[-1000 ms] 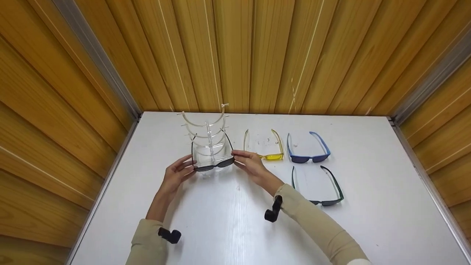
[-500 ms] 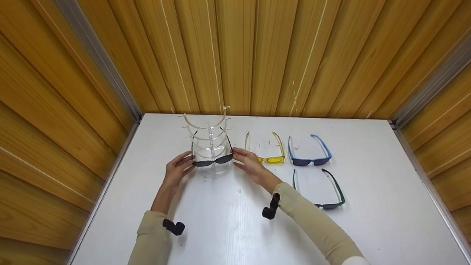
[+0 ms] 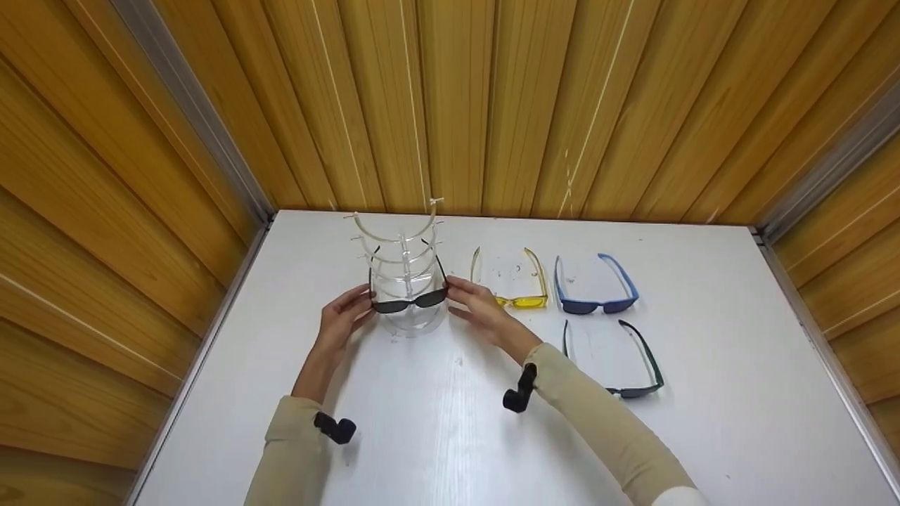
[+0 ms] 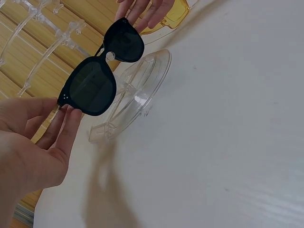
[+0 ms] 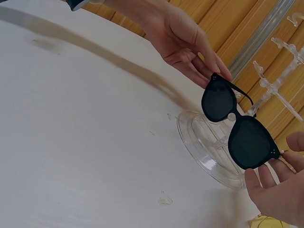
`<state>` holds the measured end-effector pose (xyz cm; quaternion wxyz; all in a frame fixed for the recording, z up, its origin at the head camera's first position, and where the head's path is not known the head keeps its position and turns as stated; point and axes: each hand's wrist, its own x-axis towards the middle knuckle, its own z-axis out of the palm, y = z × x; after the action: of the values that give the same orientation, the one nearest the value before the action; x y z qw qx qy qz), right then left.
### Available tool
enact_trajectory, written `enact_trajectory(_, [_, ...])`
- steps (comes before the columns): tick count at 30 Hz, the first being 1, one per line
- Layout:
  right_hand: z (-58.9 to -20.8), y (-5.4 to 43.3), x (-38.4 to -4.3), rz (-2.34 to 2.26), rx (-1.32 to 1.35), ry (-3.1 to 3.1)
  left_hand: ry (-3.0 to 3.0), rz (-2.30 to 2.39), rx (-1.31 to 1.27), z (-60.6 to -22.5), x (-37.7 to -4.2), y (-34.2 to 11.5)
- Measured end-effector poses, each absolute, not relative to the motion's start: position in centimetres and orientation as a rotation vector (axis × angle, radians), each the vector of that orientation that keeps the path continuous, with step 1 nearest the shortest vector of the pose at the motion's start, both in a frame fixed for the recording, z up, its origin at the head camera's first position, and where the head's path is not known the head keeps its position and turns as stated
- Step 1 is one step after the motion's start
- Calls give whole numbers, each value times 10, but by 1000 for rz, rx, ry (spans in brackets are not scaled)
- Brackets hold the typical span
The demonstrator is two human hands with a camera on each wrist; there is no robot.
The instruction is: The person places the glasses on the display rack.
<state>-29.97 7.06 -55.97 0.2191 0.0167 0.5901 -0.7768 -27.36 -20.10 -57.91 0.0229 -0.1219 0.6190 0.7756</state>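
Black sunglasses (image 3: 430, 299) with dark lenses are held level at the lower part of a clear display stand (image 3: 406, 256), their temples extending back on either side of it. My left hand (image 3: 342, 318) pinches the left hinge corner between thumb and fingers. At the opposite corner, my right hand (image 3: 481, 309) pinches the frame the same way. In the left wrist view, a clear round knob (image 4: 110, 56) shows at the bridge of the glasses. The stand's round base (image 4: 159, 76) rests on the table beneath them. The upper tiers of the stand carry no glasses.
Right of the stand lie yellow glasses (image 3: 531, 302), partly behind my right hand. Blue-framed sunglasses (image 3: 619, 306) are farther right, with dark green sunglasses (image 3: 640, 392) nearer, partly covered by my right sleeve (image 3: 598, 414). Wood-look panels (image 3: 457, 105) wall in the white table (image 3: 436, 436).
Both hands have moved the black sunglasses slightly up and back against the stand, so more of its base shows below the lenses. The other glasses have stayed put.
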Motion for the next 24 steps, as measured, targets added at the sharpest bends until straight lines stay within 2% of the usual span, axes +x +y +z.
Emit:
enact_trajectory(18, [-532, 113, -284, -2008, -74, 1685, 2062, 2245, -416, -567, -257, -218])
enact_trajectory(24, [-520, 142, -273, -1907, -105, 1728, 2073, 2118, -303, -565, -238, -214])
